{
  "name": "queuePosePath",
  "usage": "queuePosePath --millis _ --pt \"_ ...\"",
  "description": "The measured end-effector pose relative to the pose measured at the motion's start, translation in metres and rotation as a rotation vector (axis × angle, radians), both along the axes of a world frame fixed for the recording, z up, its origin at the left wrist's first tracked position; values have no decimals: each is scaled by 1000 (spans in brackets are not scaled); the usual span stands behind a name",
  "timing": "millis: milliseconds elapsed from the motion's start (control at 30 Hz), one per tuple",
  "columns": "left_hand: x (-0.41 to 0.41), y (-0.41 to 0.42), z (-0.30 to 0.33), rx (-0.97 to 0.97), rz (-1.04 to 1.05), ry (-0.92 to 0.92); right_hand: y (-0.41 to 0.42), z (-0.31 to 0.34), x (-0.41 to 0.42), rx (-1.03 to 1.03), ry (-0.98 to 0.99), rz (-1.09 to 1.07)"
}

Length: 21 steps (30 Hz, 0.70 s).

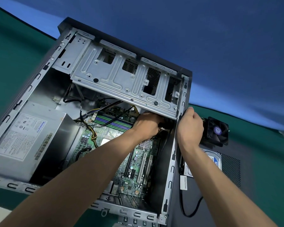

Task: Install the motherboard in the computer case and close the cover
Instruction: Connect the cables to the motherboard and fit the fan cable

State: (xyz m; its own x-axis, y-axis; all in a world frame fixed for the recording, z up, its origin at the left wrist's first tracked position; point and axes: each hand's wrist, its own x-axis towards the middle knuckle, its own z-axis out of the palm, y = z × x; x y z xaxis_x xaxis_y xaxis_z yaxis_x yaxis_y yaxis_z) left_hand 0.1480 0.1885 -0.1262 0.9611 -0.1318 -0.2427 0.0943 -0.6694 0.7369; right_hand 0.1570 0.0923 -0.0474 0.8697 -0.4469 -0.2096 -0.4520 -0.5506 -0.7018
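The open computer case [170, 163] lies on its side on the green table. A green motherboard [138, 163] sits inside it, flat on the case floor. My left hand [147, 125] reaches deep into the case under the metal drive cage [121, 79], fingers curled around a black cable or connector with a white tie; the fingertips are hidden. My right hand [189, 126] grips the case's right rim near the cage corner. The dark side cover [220, 185] lies flat on the table to the right of the case.
A power supply [28, 145] fills the case's left side, its wires running across the board. A black fan [216, 130] and a hard drive [215, 161] rest on the cover to the right. A black cable [187, 208] loops out beside the case. Blue cloth hangs behind.
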Motion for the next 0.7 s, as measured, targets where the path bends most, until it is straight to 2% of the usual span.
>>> queuePosePath --millis 133,333,567,700 --pt "0 1 3 15 -22 19 0 1 -1 3 -2 7" --pt "0 0 0 25 -13 -52 1 2 -2 6 -6 16" --pt "-2 -1 -1 -36 48 7 0 1 -2 6 -2 12" --pt "-1 -3 -3 15 8 -58 0 1 -2 16 1 6"
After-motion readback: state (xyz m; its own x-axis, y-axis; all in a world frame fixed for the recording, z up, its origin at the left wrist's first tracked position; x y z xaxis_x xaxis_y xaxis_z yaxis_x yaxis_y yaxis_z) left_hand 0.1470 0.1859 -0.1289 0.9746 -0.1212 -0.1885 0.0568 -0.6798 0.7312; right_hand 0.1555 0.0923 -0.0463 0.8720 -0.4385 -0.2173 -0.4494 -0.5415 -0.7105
